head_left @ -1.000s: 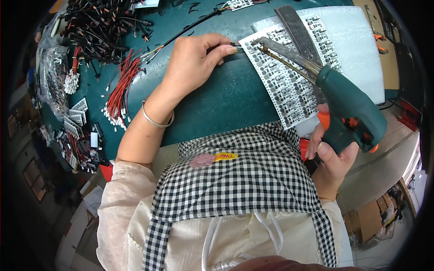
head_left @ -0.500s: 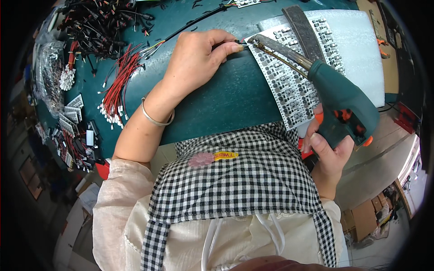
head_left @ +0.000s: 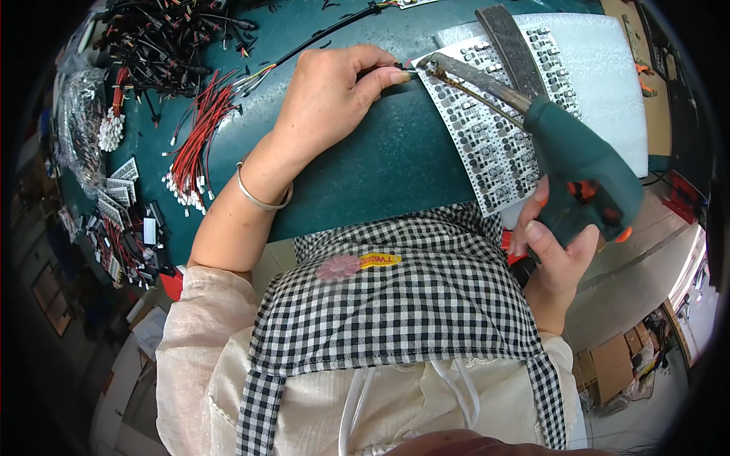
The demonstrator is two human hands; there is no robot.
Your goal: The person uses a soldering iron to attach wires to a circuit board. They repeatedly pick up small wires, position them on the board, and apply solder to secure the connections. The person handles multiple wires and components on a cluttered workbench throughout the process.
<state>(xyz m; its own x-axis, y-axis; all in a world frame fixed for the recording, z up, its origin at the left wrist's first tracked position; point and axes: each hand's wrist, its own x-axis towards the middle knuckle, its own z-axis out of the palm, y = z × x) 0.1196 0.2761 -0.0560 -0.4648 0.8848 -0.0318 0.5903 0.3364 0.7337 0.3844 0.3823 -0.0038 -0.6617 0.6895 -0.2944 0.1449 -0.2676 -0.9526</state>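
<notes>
My left hand pinches a short dark cable end with thin wires between thumb and forefinger, at the upper left corner of a white circuit board panel. Rows of small dark and silver parts cover the panel. My right hand is wrapped round the handle of a dark green soldering gun with orange parts. Its metal tip and thin feed tube point left across the panel and end at that same corner, close to my left fingertips. The exact contact there is too small to make out.
A dark flat bar lies across the panel, which rests on white foam. On the green table's left side are red wires with white plugs, a heap of black connector cables and a plastic bag. A black cable runs behind my left hand.
The soldering gun's body and my right hand have shifted slightly, while its tip stays at the panel's corner. My left hand keeps its pinch almost in place.
</notes>
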